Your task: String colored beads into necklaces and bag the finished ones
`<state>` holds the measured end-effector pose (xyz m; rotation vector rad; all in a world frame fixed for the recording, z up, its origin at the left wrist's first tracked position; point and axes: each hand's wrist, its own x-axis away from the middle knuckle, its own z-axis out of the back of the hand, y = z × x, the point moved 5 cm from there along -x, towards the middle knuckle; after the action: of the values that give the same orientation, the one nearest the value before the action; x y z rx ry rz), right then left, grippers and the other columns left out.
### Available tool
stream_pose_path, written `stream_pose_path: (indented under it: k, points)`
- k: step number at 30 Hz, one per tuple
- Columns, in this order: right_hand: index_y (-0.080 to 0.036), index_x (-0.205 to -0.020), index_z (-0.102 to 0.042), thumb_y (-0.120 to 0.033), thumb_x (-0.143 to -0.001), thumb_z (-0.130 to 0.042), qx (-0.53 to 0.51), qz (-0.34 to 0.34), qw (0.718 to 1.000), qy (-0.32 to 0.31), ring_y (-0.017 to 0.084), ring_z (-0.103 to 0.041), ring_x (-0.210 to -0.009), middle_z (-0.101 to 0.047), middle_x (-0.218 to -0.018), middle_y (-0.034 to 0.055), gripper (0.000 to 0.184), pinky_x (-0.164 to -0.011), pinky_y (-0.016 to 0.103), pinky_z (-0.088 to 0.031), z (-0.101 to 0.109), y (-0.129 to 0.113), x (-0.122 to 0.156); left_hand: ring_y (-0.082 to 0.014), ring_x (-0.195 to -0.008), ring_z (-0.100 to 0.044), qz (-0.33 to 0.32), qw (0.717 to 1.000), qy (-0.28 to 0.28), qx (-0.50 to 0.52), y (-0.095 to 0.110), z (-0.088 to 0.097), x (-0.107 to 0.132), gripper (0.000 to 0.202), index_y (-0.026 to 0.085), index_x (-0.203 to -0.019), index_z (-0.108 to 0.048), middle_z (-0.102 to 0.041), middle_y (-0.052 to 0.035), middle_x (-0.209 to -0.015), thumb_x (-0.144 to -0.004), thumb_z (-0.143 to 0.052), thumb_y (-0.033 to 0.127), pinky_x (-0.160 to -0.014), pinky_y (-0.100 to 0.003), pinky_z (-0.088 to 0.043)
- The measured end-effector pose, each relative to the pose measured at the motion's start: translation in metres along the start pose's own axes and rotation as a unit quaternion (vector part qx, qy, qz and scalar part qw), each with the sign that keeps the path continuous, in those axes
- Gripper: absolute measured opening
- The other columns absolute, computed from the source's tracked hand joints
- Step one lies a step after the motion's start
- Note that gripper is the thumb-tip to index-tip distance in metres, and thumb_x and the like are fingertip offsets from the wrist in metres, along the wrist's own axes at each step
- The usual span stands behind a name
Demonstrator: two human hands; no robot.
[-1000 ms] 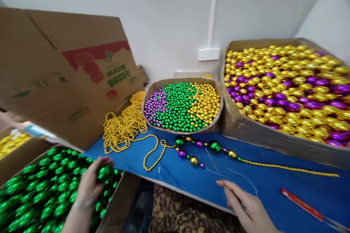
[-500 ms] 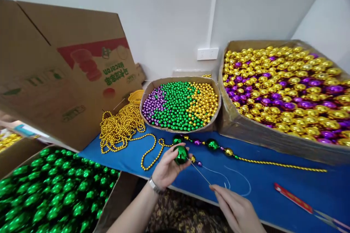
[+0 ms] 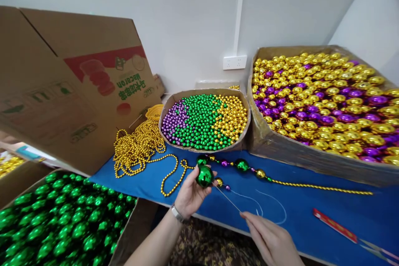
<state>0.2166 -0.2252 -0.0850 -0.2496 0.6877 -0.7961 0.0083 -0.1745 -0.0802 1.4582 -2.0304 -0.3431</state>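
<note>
A table [image 3: 311,212] with a blue cover stands against a white wall [image 3: 187,16]. A white socket [image 3: 235,62] is on the wall. At the far right of the table sits a big box of gold and purple balls [image 3: 324,104]. In the middle, far back, is a smaller box of little beads [image 3: 204,120], purple on the left, green in the middle, gold on the right. To its left lies a heap of gold bead chains [image 3: 139,145]. Behind the heap leans a large brown cardboard flap [image 3: 62,83] with a red patch. At the near left is a box full of green balls [image 3: 59,220]. A red stick [image 3: 335,225] lies on the cover at the near right.

A part-made string of beads [image 3: 249,168] lies across the middle of the table, with green, purple and gold balls and a gold rope running off to the right.

The left hand [image 3: 190,193] is over the near edge of the table. Its fingers [image 3: 199,174] are closed around one green ball [image 3: 205,176], held up just near the string. The right hand [image 3: 271,241] is lower and to the right. Its fingers [image 3: 249,218] pinch a thin needle [image 3: 227,198], and the needle's far tip points up at the green ball and looks to touch it. A white thread [image 3: 268,203] loops on the cover just beside this hand.
</note>
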Motion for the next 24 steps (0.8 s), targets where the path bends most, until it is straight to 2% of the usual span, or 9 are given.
stream_pose_path:
  k: [10,13,17,19,24]
  points:
    - [-0.019,-0.107,-0.061,-0.018,-0.092,-0.035,0.019,0.011,1.000,-0.008,0.014,-0.070,-0.073,-0.073,-0.086,0.0036,0.030,-0.061,0.020,-0.054,-0.003,0.002,0.003,-0.0212,-0.083,-0.066,0.010,0.999,-0.005,-0.036,-0.001,0.002,0.002,0.044,0.009,-0.110,-0.058,-0.066,-0.0166,-0.099,-0.086,-0.049,0.045,-0.053,-0.017,-0.052]
    - [-0.019,-0.105,-0.063,-0.019,-0.092,-0.035,0.056,0.018,0.998,0.004,0.015,-0.069,-0.069,-0.073,-0.082,0.0043,0.031,-0.058,0.021,-0.054,-0.003,0.001,0.002,-0.0199,-0.079,-0.065,-0.044,0.994,0.011,-0.102,0.001,0.000,0.004,0.042,0.011,-0.111,-0.057,-0.065,-0.0145,-0.099,-0.083,-0.056,0.043,-0.054,-0.019,-0.052]
    - [-0.018,-0.102,-0.065,-0.018,-0.092,-0.033,0.104,0.030,0.994,0.025,0.016,-0.069,-0.064,-0.073,-0.078,0.0053,0.033,-0.056,0.024,-0.054,-0.004,-0.003,-0.002,-0.0178,-0.078,-0.060,-0.128,0.961,-0.009,-0.243,-0.002,-0.010,0.012,0.046,0.016,-0.114,-0.055,-0.060,-0.0095,-0.099,-0.072,-0.071,0.031,-0.061,-0.028,-0.055]
    - [-0.018,-0.101,-0.065,-0.018,-0.093,-0.033,0.090,0.031,0.995,0.023,0.016,-0.070,-0.068,-0.073,-0.080,0.0053,0.033,-0.059,0.023,-0.054,-0.004,-0.005,-0.005,-0.0164,-0.077,-0.058,-0.124,0.955,-0.026,-0.268,-0.008,-0.013,0.014,0.050,0.017,-0.114,-0.055,-0.058,-0.0074,-0.095,-0.069,-0.074,0.029,-0.063,-0.030,-0.055]
    - [-0.018,-0.102,-0.064,-0.019,-0.093,-0.034,0.018,0.016,1.000,0.003,0.014,-0.070,-0.078,-0.073,-0.088,0.0055,0.031,-0.067,0.020,-0.055,-0.008,-0.004,-0.009,-0.0175,-0.076,-0.059,-0.068,0.970,-0.031,-0.233,-0.021,-0.015,0.014,0.048,0.017,-0.113,-0.055,-0.056,-0.0065,-0.090,-0.071,-0.072,0.034,-0.062,-0.029,-0.053]
